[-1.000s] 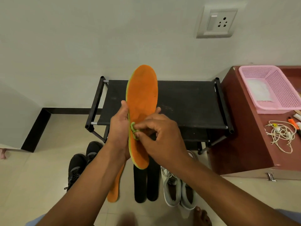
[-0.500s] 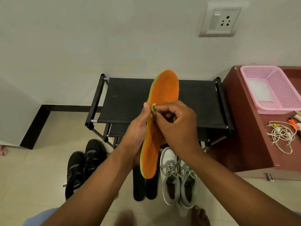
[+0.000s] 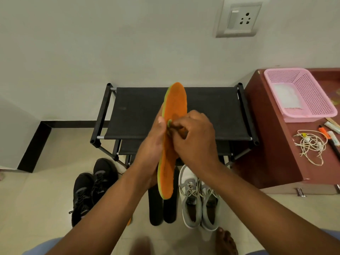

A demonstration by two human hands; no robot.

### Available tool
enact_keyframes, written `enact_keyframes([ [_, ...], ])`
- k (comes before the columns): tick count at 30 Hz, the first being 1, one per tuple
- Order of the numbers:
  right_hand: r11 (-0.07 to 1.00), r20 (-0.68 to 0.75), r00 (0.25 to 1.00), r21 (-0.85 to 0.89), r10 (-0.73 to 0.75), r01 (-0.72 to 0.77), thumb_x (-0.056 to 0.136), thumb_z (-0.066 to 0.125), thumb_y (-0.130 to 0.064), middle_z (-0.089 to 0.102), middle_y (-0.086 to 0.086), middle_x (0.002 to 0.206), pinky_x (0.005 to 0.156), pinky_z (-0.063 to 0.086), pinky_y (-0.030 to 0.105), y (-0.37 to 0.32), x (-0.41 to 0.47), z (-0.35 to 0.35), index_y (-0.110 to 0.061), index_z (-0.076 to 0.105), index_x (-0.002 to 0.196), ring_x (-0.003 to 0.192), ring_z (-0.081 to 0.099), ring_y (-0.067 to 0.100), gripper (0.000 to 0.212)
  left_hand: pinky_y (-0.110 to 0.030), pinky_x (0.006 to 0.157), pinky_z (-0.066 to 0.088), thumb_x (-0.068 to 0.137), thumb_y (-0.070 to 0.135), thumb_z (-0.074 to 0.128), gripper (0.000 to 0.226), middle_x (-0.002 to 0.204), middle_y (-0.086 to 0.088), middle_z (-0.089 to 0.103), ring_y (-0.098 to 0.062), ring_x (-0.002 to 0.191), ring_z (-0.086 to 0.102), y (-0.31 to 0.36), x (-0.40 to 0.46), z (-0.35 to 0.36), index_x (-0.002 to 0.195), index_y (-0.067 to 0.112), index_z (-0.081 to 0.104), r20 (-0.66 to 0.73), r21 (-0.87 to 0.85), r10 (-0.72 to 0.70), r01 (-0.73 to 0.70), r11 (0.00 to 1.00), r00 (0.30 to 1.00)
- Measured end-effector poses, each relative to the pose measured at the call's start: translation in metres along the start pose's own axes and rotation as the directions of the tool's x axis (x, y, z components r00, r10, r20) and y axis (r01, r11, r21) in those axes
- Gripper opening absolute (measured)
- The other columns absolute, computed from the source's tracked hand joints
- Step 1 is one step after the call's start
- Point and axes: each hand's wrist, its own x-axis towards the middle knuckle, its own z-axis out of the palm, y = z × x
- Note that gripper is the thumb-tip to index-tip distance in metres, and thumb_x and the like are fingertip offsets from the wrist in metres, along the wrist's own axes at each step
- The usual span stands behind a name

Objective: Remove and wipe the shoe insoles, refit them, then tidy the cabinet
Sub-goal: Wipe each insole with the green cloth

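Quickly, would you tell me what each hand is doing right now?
Left hand: grips the orange insole from behind, holding it upright.
Right hand: fingers curled, pinching a small green piece against the insole.

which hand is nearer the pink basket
Right. The right hand pinches at the orange insole, on the side toward the pink basket on the cabinet. The left hand grips the insole's far side.
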Motion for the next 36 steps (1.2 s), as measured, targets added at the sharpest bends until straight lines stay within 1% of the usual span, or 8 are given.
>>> enact_keyframes([
  [2,0.998,-0.048,0.997,-0.001,0.063,-0.063,0.089,0.076,-0.021,0.063,-0.008,0.089,0.074,0.054,0.030,0.012,0.008,-0.003,-0.023,0.079,0.092,0.084,0.059,0.013,0.005,-0.032,0.079,0.062,0.110,0.044,0.022,0.047,0.134,0.002,0.067,-0.015,0.114,0.071,-0.006,0.002,0.007,0.155,0.039,0.036,0.060,0.000,0.001,-0.001,1.000,0.998],
  [7,0.995,0.005,0.997,0.073,0.072,-0.073,0.088,0.077,-0.024,0.065,-0.012,0.093,0.078,0.057,0.038,0.008,0.006,0.001,-0.027,0.080,0.096,0.088,0.061,0.011,0.009,-0.027,0.063,0.062,0.109,0.051,0.023,0.045,0.098,0.006,0.080,-0.012,0.089,0.078,-0.005,-0.006,-0.001,0.133,0.031,0.055,0.009,-0.068,-0.046,0.047,0.997,0.999],
  [11,0.990,0.149,0.989,0.141,-0.024,0.003,0.090,0.075,-0.027,0.067,-0.010,0.099,0.086,0.053,0.035,-0.015,-0.014,0.010,-0.025,0.078,0.100,0.096,0.058,0.008,0.011,-0.037,0.081,0.064,0.108,0.057,0.020,0.067,0.111,-0.014,0.077,-0.027,0.102,0.076,0.010,-0.003,-0.018,0.128,0.009,0.063,-0.103,-0.227,-0.086,0.061,0.972,0.991],
  [14,0.991,0.194,0.980,0.131,-0.046,0.021,0.091,0.072,-0.034,0.068,-0.009,0.100,0.085,0.054,0.034,-0.020,-0.018,0.015,-0.027,0.078,0.102,0.097,0.057,0.009,0.014,-0.045,0.098,0.059,0.107,0.060,0.021,0.071,0.125,-0.019,0.072,-0.035,0.118,0.069,0.012,-0.001,-0.024,0.126,0.007,0.064,-0.127,-0.273,-0.094,0.057,0.960,0.987],
  [19,0.997,0.123,0.991,-0.043,-0.056,0.061,0.090,0.073,-0.040,0.066,-0.013,0.094,0.075,0.050,0.026,-0.014,-0.012,0.007,-0.031,0.078,0.099,0.091,0.053,0.007,0.013,-0.034,0.075,0.065,0.108,0.057,0.024,0.066,0.103,-0.012,0.076,-0.024,0.094,0.076,0.006,0.001,-0.020,0.126,0.008,0.064,-0.082,-0.222,-0.072,0.052,0.974,0.994],
  [26,0.986,-0.027,0.997,-0.147,0.069,-0.072,0.089,0.077,-0.035,0.066,-0.012,0.092,0.070,0.040,0.023,0.013,0.007,-0.003,-0.032,0.078,0.097,0.089,0.054,0.011,0.008,-0.030,0.065,0.062,0.109,0.052,0.026,0.052,0.101,-0.001,0.080,-0.020,0.090,0.078,0.004,-0.001,-0.010,0.144,0.026,0.053,0.002,-0.058,-0.004,0.004,0.998,1.000],
  [31,0.997,0.038,0.997,-0.012,0.071,-0.071,0.088,0.078,-0.029,0.067,-0.010,0.092,0.074,0.055,0.036,0.010,0.003,0.003,-0.026,0.078,0.096,0.088,0.059,0.012,0.009,-0.038,0.076,0.064,0.109,0.045,0.036,0.045,0.120,-0.006,0.075,-0.027,0.105,0.075,0.009,-0.002,-0.013,0.147,0.028,0.050,-0.013,-0.102,0.035,-0.036,0.994,0.999],
  [36,0.985,0.171,0.985,0.175,-0.019,-0.011,0.088,0.075,-0.032,0.070,-0.012,0.096,0.080,0.056,0.037,-0.022,-0.020,0.013,-0.024,0.077,0.097,0.091,0.061,0.007,0.012,-0.054,0.105,0.052,0.106,0.054,0.040,0.065,0.149,-0.021,0.055,-0.040,0.134,0.057,0.012,0.007,-0.035,0.161,0.021,0.028,-0.001,-0.402,-0.028,0.026,0.915,1.000],
])
